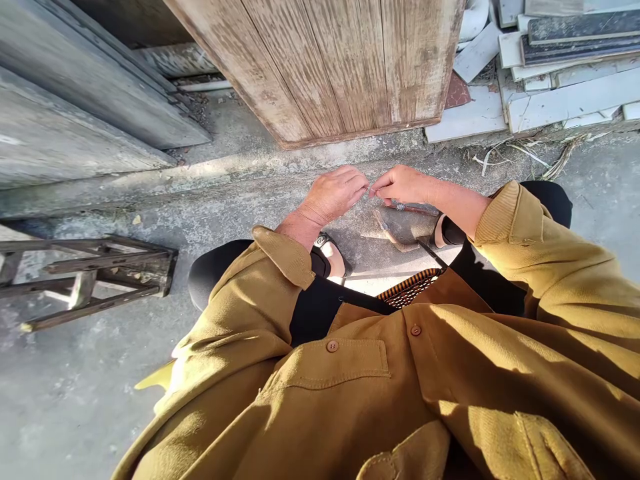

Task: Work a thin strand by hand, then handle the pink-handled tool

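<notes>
My left hand and my right hand meet fingertip to fingertip above the concrete, in front of my feet. Both are closed in a pinch. Whatever lies between the fingertips is too small to make out. Just below my right hand a thin reddish-brown stick with a greyish bit at its near end lies on the ground. Closer to me is a bent brown piece, perhaps wood, whose kind I cannot tell. Neither hand touches the bent piece.
A weathered wooden panel stands ahead, above a low concrete ledge. Stacked white and dark tiles lie at the upper right, with dry plant strands below. To the left are a worn wooden frame and grey boards.
</notes>
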Motion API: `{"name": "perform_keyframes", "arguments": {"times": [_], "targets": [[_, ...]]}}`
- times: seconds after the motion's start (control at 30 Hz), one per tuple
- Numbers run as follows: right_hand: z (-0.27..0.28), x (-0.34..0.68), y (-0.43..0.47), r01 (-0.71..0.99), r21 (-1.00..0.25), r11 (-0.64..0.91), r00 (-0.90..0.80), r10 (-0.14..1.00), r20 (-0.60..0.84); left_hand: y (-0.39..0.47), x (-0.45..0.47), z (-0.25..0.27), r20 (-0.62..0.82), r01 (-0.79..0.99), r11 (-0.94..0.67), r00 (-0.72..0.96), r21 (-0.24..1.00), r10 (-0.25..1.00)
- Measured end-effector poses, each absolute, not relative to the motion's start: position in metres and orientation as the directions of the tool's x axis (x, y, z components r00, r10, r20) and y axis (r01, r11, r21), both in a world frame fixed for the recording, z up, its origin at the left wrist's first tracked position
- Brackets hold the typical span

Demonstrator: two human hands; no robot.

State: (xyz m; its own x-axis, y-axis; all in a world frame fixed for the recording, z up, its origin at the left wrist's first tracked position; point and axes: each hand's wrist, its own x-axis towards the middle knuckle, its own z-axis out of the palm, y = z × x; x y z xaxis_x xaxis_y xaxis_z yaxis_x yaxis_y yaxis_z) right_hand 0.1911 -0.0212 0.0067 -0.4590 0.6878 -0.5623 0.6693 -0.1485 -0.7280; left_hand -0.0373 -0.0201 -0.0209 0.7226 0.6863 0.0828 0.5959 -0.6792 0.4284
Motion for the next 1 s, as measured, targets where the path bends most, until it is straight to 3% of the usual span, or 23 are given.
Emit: {"name": "perform_keyframes", "arguments": {"times": [0.23,0.43,0.6,0.77,1.0], "targets": [[0.013,0.183,-0.031,0.556,-0.772,-0.309,-0.407,0.708,-0.577,-0.022,-0.031,-0.021,0.107,0.633,-0.623,0.657,0.46,0.747],[0.003,0.176,-0.036,0.511,-0.835,-0.203,-0.412,0.795,-0.446,-0.032,-0.012,-0.033,0.087,0.751,-0.302,0.312,0.588,0.946],[0.002,0.168,-0.04,0.518,-0.845,-0.137,-0.366,0.857,-0.363,-0.039,0.003,-0.044,0.084,0.724,-0.102,0.061,0.683,0.995],[-0.003,0.165,-0.036,0.418,-0.877,-0.238,-0.339,0.855,-0.393,-0.039,0.009,-0.043,0.12,0.685,-0.104,0.024,0.721,0.992],[-0.012,0.176,-0.022,0.402,-0.844,-0.355,-0.346,0.795,-0.498,-0.039,0.001,-0.038,0.058,0.615,-0.084,0.062,0.784,0.996]]}}
